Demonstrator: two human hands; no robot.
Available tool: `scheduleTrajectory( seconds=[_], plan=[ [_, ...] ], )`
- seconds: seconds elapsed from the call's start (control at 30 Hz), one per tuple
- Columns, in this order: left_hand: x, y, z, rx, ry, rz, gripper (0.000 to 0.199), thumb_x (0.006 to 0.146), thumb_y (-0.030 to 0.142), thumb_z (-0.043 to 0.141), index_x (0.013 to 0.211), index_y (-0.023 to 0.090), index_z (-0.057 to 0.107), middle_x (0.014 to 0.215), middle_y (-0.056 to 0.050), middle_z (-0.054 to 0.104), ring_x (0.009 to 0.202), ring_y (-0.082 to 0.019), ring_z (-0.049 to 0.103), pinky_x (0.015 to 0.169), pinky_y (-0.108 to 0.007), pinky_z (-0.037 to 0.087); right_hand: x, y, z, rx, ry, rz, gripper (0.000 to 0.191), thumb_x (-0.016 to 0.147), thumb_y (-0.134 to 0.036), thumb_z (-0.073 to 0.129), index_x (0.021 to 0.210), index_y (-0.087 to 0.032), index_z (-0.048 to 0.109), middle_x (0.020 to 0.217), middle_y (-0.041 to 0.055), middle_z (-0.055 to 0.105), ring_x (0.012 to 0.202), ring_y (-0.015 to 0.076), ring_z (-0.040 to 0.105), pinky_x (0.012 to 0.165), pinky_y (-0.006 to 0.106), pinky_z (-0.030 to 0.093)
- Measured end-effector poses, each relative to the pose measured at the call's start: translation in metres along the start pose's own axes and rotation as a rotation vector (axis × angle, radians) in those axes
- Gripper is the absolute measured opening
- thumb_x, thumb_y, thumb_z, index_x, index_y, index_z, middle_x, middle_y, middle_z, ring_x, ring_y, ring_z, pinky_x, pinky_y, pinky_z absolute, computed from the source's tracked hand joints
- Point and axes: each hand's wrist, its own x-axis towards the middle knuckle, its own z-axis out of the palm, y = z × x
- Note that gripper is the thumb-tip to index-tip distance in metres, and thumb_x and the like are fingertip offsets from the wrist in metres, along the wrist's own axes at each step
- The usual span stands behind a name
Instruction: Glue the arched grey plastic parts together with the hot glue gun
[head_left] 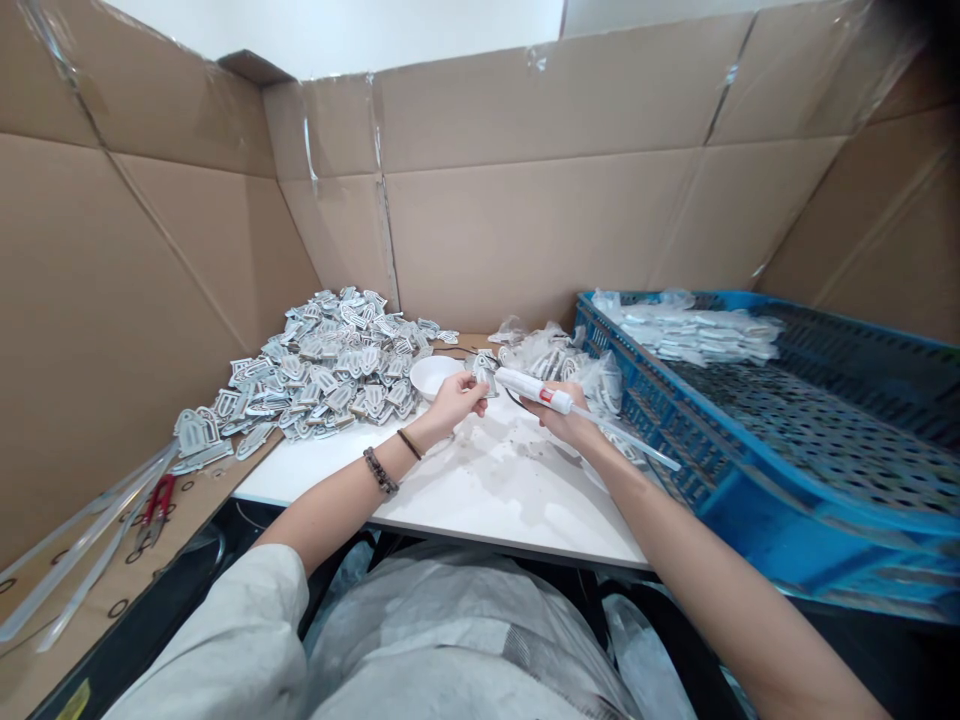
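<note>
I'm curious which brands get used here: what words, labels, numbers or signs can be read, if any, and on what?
No text can be read.
White glue gun: red patch, any lettering too small.
Yellow patch, bottom left: nothing legible.
Heaped pale pieces: any markings too small.
Blue crate, cardboard walls: none visible.

The bowl (433, 373) sits on the table (480, 480) between the heaped pieces (330, 365) and the crate (720, 440).

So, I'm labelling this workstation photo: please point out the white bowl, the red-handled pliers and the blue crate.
White bowl (430, 376): head view, inside.
Red-handled pliers (162, 492): head view, handle.
Blue crate (795, 535): head view, near side wall.
</note>
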Motion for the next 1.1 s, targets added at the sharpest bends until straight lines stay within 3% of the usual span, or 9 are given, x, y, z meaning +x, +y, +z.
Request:
scheduleTrajectory(
  seconds=[0.33, 0.5, 0.83, 1.1],
  plan=[
    [-0.004, 0.007, 0.003, -0.25, -0.016, -0.094, 0.021, 0.084, 0.02, 0.073, 0.077, 0.012, 0.056, 0.062, 0.002, 0.055, 0.052, -0.006, 0.052, 0.053, -0.021, 0.039, -0.004, -0.009, 0.0, 0.013, 0.035, -0.131, 0.035, 0.077, -0.047, 0.056, 0.055, -0.021, 0.048, 0.052, 0.0021, 0.054, 0.051, 0.0151, 0.048, 0.051, 0.027, 0.033],
    [-0.007, 0.01, 0.004, -0.314, -0.019, -0.135, 0.022, 0.082, 0.02, 0.076, 0.077, 0.012, 0.056, 0.063, 0.002, 0.055, 0.054, -0.006, 0.052, 0.054, -0.02, 0.039, -0.004, -0.01, 0.0, -0.014, 0.05, -0.112, 0.034, 0.078, -0.045, 0.057, 0.055, -0.021, 0.049, 0.051, 0.0023, 0.055, 0.05, 0.0156, 0.049, 0.051, 0.027, 0.033],
    [-0.005, 0.005, 0.001, -0.105, -0.108, -0.086, 0.016, 0.083, 0.019, 0.068, 0.076, 0.014, 0.054, 0.057, 0.003, 0.054, 0.046, -0.006, 0.049, 0.049, -0.021, 0.037, -0.001, -0.009, -0.006, -0.043, 0.057, -0.106, 0.036, 0.078, -0.047, 0.059, 0.054, -0.022, 0.05, 0.05, 0.0026, 0.055, 0.052, 0.0171, 0.052, 0.051, 0.027, 0.033],
    [-0.008, 0.003, 0.005, -0.107, -0.227, -0.102, 0.008, 0.071, 0.015, 0.065, 0.075, 0.014, 0.058, 0.058, 0.004, 0.054, 0.048, -0.006, 0.048, 0.052, -0.02, 0.038, -0.003, -0.012, -0.007, 0.01, 0.079, -0.087, 0.042, 0.076, -0.054, 0.058, 0.053, -0.022, 0.046, 0.05, 0.0018, 0.052, 0.051, 0.0156, 0.047, 0.049, 0.027, 0.031]
  ],
)
